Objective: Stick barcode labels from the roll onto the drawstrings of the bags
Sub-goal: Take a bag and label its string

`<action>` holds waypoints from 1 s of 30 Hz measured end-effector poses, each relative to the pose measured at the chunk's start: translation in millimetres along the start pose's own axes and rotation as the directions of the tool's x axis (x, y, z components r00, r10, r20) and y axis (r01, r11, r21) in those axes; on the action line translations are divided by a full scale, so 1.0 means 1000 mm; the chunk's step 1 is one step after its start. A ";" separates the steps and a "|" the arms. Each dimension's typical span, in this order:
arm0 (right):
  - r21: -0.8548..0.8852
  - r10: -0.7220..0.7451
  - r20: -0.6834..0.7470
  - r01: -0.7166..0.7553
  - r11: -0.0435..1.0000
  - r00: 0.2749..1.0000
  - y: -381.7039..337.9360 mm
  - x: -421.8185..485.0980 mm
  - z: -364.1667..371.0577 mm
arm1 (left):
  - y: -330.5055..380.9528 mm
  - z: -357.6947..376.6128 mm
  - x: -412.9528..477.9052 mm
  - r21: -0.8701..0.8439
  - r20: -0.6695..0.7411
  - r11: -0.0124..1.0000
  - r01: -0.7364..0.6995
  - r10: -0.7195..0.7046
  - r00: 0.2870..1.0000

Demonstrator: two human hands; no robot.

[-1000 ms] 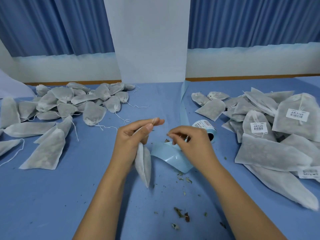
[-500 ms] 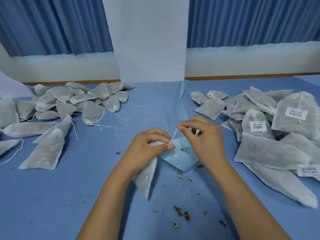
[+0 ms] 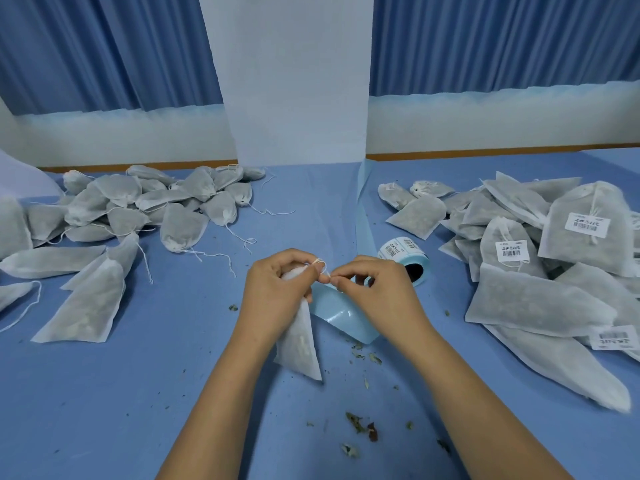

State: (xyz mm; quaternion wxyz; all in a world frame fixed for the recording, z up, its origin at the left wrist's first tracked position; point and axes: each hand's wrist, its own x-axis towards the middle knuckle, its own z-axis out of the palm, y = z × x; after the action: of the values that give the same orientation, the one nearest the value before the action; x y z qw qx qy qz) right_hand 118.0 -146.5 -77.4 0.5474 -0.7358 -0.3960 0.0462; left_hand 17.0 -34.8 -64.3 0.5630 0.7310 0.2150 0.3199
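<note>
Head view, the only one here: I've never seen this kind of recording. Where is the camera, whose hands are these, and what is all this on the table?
There is no machine here. A person works bare-handed, and the camera sits on their head looking forward and down, so both arms enter from the bottom. The left hand grips a small white bag near its neck. The right hand pinches that bag's drawstring. Beside the hands lie the label roll and its curling blue backing strip. On the blue table, the left pile shows no labels, while several bags in the right pile carry barcode labels. Dry leaf crumbs lie between the arms.
</note>
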 end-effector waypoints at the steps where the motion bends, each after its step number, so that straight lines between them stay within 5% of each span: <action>1: 0.005 -0.010 -0.033 0.011 1.000 0.999 0.000 0.000 -0.001 | -0.001 0.000 0.001 0.009 -0.008 1.000 0.017 -0.017 1.000; 4: 0.088 -0.092 -0.120 0.103 0.991 0.989 -0.003 0.001 -0.004 | -0.005 -0.001 0.002 0.122 0.004 0.991 0.046 -0.047 0.999; 7: 0.065 -0.222 -0.149 0.234 0.970 0.963 -0.006 -0.001 -0.005 | -0.007 0.000 -0.001 0.271 0.210 0.962 0.016 -0.075 0.975; 11: 0.040 -0.201 -0.179 0.211 0.977 0.963 -0.003 0.000 -0.003 | -0.006 0.003 -0.004 0.219 0.330 0.975 -0.036 -0.040 0.943; 16: 0.145 0.012 -0.156 0.011 0.989 0.988 0.001 0.003 -0.003 | -0.005 0.009 -0.004 0.102 0.184 0.988 -0.116 0.096 0.978; 30: 0.084 0.085 -0.019 -0.083 0.993 0.996 0.000 0.001 0.001 | -0.003 0.007 -0.005 0.063 -0.186 0.989 -0.134 0.143 0.972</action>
State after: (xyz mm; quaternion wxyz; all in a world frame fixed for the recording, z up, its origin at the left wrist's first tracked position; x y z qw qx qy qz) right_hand 118.2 -145.0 -77.8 0.5796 -0.7288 -0.3562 0.0772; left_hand 19.0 -42.1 -69.8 0.4977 0.7243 0.2242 0.4212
